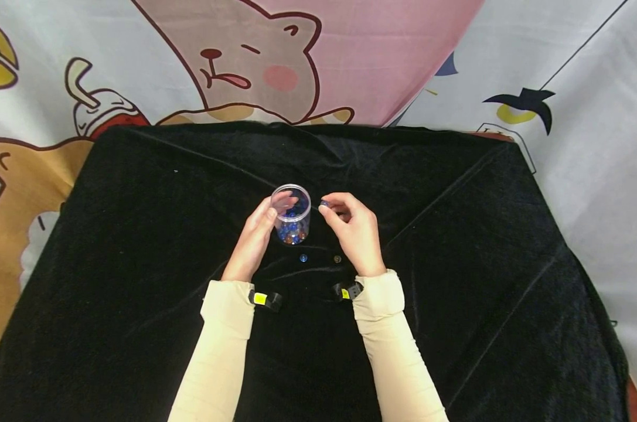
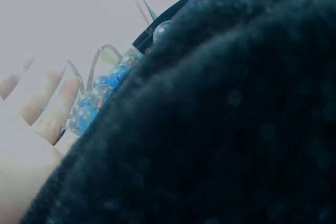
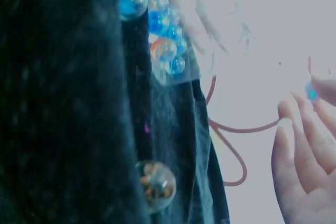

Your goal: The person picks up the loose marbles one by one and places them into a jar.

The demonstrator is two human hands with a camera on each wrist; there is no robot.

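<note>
A clear, lidless plastic jar point(image 1: 307, 223) stands on the black cloth, its lower part holding many blue and some reddish-brown glass marbles point(image 1: 290, 232). My left hand point(image 1: 254, 235) grips the jar from its left side, thumb near the rim and fingers behind the wall. Just right of the rim, my right hand point(image 1: 357, 233) pinches a small blue marble point(image 3: 311, 92) between thumb and fingertip. Two loose marbles lie in front of the jar: a blue one point(image 1: 303, 258) and a brownish one point(image 1: 337, 259). The left wrist view is mostly dark cloth, with marbles point(image 2: 88, 113) beside the fingers.
Black velvety cloth point(image 1: 481, 281) with folds covers the table. Behind it hangs a pale curtain point(image 1: 387, 58) printed with cartoon animals. Dark wrist straps point(image 1: 265, 299) sit at both cuffs.
</note>
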